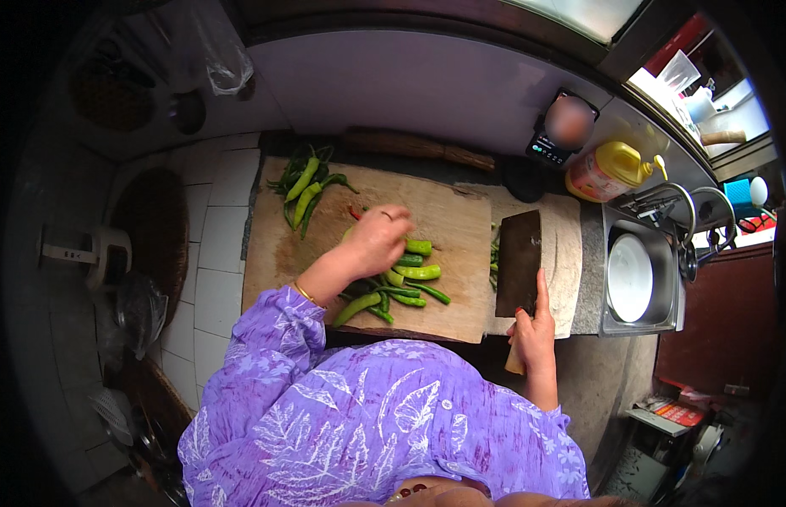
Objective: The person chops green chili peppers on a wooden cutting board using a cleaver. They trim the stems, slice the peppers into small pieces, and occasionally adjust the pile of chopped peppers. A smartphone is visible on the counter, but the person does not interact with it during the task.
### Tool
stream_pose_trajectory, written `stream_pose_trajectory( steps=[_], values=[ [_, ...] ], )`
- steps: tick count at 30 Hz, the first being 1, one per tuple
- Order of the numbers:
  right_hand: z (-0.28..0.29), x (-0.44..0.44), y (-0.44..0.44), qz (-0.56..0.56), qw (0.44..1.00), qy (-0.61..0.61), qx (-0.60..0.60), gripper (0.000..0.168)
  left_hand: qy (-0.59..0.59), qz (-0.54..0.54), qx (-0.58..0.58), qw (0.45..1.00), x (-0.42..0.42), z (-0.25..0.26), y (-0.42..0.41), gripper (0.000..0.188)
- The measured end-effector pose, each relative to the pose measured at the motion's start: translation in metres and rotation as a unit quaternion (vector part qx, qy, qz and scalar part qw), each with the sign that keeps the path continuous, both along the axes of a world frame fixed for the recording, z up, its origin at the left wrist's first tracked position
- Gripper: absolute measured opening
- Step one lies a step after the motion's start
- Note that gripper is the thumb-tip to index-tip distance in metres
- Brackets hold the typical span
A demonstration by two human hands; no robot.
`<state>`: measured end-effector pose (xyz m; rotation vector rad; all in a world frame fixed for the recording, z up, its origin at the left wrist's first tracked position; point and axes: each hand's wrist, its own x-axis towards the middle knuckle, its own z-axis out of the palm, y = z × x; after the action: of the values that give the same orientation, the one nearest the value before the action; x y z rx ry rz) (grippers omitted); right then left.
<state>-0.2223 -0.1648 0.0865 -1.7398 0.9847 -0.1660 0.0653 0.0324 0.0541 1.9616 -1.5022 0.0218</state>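
Note:
My right hand (533,336) grips the light handle of a broad dark cleaver (519,263), its index finger laid along the blade. The blade hangs just past the right edge of a wooden cutting board (291,266), over green pieces (494,253) that it partly covers. Above the middle of the board is my left hand (380,237), fingers bent, over a group of green peppers (420,272); whether it holds one is hidden. Their ends point right. A second pile of green peppers (304,180) lies at the board's upper left. A red tip (354,213) shows beside my left hand.
Right of the board are a pale slab (560,253) and a steel sink (665,310) with a white bowl (630,279). A yellow pump jug (611,171) and a phone (562,127) stand by the wall. A log-like piece of wood (418,147) lies behind the board.

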Motion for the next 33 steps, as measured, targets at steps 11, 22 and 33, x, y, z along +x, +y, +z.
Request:
stream_pose_trajectory(
  steps=[11, 22, 33],
  values=[
    [0.009, -0.002, 0.001, -0.009, 0.999, -0.050, -0.015, 0.082, -0.109, 0.449, 0.235, 0.855, 0.072, -0.050, 0.071, 0.025],
    [0.021, 0.002, 0.009, 0.013, 0.996, -0.087, -0.004, 0.081, -0.061, 0.174, -0.009, 0.983, 0.020, 0.001, 0.001, 0.022],
    [0.030, 0.010, 0.015, 0.052, 0.995, -0.073, -0.050, 0.080, -0.123, -0.023, 0.084, 0.989, -0.061, -0.037, -0.079, 0.008]
  ],
)
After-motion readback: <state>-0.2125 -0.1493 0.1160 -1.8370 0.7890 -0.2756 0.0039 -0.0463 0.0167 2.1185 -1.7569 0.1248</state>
